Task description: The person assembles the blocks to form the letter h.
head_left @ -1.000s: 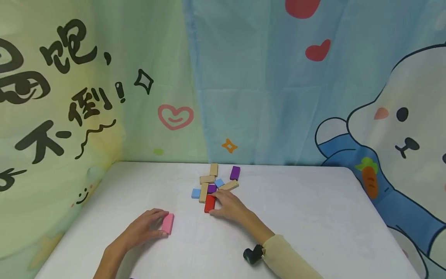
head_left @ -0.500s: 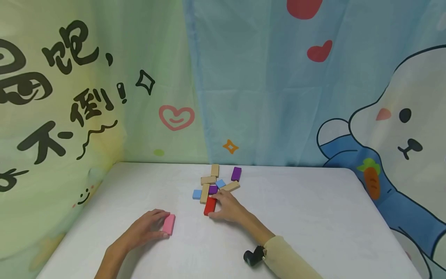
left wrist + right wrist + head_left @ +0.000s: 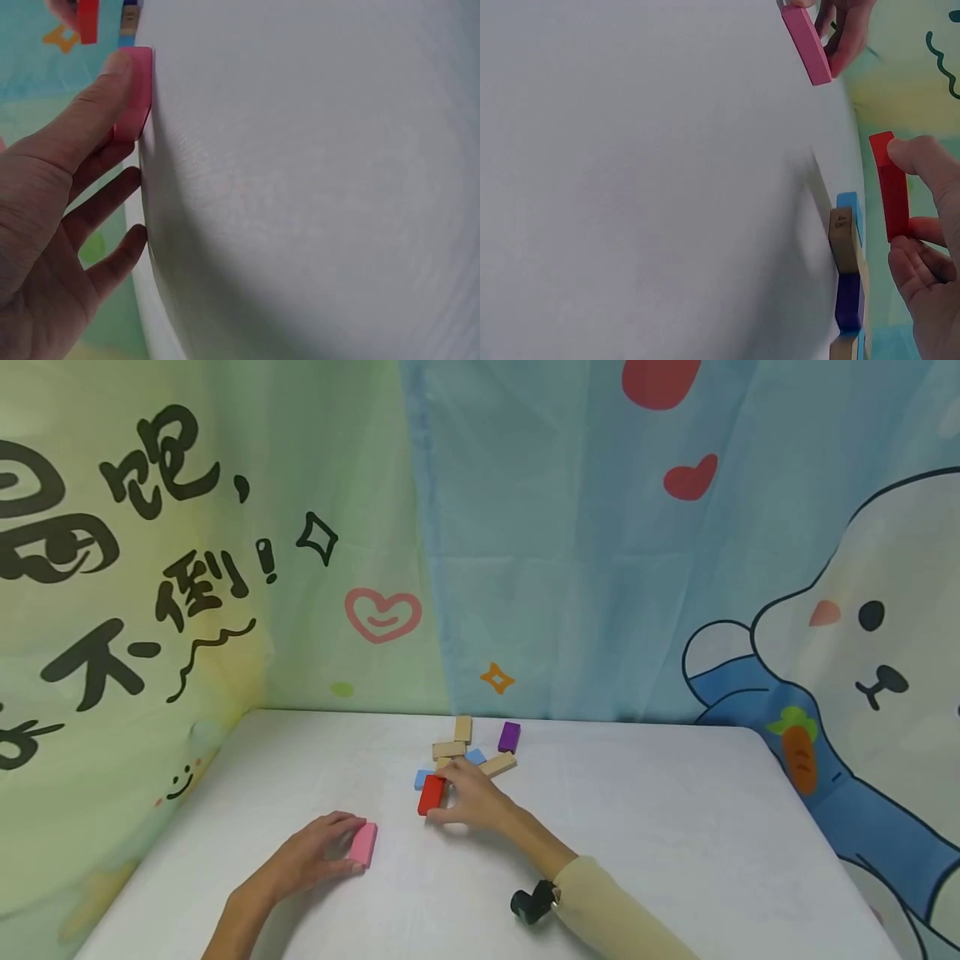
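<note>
In the head view my left hand point(image 3: 311, 853) pinches a pink block point(image 3: 363, 845) by its two ends at the left of the table. The left wrist view shows the thumb on one end of that pink block point(image 3: 139, 90), the lower fingers spread. My right hand point(image 3: 476, 797) pinches a red block point(image 3: 431, 795) between thumb and fingers, in front of the group of blocks. Seen from the right wrist, the red block point(image 3: 892, 187) is held up off the table. Behind it a light blue block point(image 3: 422, 779) and a wooden block point(image 3: 443, 763) are partly hidden.
Farther back on the white table point(image 3: 645, 843) lie more wooden blocks point(image 3: 448, 749), a blue block point(image 3: 475, 757) partly covered by the hand, and a purple block point(image 3: 509, 737). A printed curtain point(image 3: 570, 610) hangs behind the table. A black device point(image 3: 532, 902) sits at my right wrist.
My right hand has lifted the red block off the table and carried it a little to the left. My left hand stays in place, holding the pink block.
</note>
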A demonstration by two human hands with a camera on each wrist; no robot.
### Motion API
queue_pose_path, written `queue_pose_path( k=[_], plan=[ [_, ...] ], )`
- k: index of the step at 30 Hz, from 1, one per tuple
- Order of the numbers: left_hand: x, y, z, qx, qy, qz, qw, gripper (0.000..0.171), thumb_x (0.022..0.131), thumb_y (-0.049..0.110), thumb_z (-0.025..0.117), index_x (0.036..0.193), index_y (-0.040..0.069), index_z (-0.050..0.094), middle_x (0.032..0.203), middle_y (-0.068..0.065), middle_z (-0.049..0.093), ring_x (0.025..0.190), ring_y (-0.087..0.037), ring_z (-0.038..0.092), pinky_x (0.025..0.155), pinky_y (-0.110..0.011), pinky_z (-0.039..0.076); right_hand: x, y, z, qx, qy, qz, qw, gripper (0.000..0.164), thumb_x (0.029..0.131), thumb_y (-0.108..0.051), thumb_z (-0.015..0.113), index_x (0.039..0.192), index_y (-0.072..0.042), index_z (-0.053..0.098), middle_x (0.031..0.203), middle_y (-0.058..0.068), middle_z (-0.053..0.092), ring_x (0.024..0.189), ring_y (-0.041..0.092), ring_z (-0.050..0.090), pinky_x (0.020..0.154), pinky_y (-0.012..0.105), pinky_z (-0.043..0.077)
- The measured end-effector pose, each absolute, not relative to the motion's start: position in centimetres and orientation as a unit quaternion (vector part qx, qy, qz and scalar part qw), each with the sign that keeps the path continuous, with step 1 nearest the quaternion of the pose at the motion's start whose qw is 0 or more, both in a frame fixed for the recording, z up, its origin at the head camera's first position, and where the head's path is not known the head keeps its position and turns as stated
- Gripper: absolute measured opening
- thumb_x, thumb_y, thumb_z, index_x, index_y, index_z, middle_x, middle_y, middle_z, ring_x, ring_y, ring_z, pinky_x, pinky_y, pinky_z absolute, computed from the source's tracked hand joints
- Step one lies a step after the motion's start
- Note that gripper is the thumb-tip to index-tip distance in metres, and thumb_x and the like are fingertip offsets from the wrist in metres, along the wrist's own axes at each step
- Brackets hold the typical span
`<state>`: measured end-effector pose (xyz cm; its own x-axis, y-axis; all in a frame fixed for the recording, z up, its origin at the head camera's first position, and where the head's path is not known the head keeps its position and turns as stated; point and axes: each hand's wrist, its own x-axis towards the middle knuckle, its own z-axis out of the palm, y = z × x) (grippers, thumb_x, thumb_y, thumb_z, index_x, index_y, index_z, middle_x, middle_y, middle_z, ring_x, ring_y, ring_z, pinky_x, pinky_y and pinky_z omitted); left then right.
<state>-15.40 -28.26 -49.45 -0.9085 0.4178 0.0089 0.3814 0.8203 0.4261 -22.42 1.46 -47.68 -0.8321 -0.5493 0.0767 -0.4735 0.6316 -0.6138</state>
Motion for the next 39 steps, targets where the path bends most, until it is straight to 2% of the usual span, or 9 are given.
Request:
queue_pose_path(
  k=[8,15,19,24,31,39],
  plan=[
    [-15.3,-28.1,-49.3,0.202,0.953,0.219,0.050,0.069,0.078,0.052,0.074,0.133,0.013,0.058,0.128,-0.003,0.061,0.121,-0.029,0.056,0.099,-0.053,0.048,-23.4,-0.9,-47.7,-0.292,0.890,-0.343,0.075,0.055,0.081,-0.034,0.076,0.126,-0.006,0.061,0.108,0.007,0.058,0.091,0.012,0.050,0.071,0.018,0.044],
    [-15.5,-27.8,-49.4,0.186,0.953,0.228,0.070,0.070,0.077,0.052,0.075,0.133,0.013,0.058,0.127,-0.004,0.060,0.121,-0.029,0.055,0.099,-0.053,0.049,-23.8,-2.3,-47.7,-0.290,0.888,-0.346,0.087,0.057,0.082,-0.036,0.076,0.128,-0.005,0.061,0.113,0.007,0.057,0.097,0.014,0.052,0.078,0.019,0.047],
    [-15.5,-27.9,-49.5,0.184,0.953,0.228,0.073,0.070,0.077,0.051,0.075,0.133,0.014,0.058,0.127,-0.003,0.060,0.122,-0.029,0.054,0.100,-0.053,0.049,-23.9,-2.9,-47.8,-0.298,0.888,-0.340,0.081,0.057,0.081,-0.034,0.077,0.127,-0.005,0.061,0.114,0.008,0.057,0.097,0.017,0.053,0.077,0.018,0.046],
    [-15.5,-28.0,-49.5,0.185,0.953,0.227,0.071,0.069,0.077,0.051,0.076,0.132,0.014,0.058,0.127,-0.003,0.059,0.121,-0.028,0.054,0.098,-0.053,0.049,-24.3,-3.8,-48.1,-0.301,0.892,-0.327,0.081,0.057,0.081,-0.034,0.077,0.127,-0.005,0.060,0.114,0.006,0.057,0.093,0.012,0.051,0.077,0.017,0.046],
    [-15.6,-27.9,-49.3,0.159,0.953,0.241,0.093,0.068,0.076,0.049,0.077,0.132,0.017,0.058,0.128,-0.004,0.057,0.121,-0.027,0.052,0.098,-0.052,0.051,-24.5,-5.5,-48.4,-0.310,0.894,-0.309,0.093,0.057,0.082,-0.034,0.077,0.127,-0.004,0.060,0.114,0.005,0.055,0.092,0.008,0.049,0.080,0.015,0.047],
    [-15.7,-27.9,-49.1,0.202,0.951,0.228,0.058,0.068,0.076,0.047,0.078,0.127,0.008,0.058,0.121,-0.003,0.062,0.114,-0.024,0.058,0.097,-0.047,0.051,-24.2,-6.8,-48.2,-0.322,0.892,-0.300,0.103,0.055,0.083,-0.029,0.076,0.128,-0.002,0.059,0.113,0.007,0.055,0.090,0.008,0.048,0.077,0.014,0.044]
  ],
)
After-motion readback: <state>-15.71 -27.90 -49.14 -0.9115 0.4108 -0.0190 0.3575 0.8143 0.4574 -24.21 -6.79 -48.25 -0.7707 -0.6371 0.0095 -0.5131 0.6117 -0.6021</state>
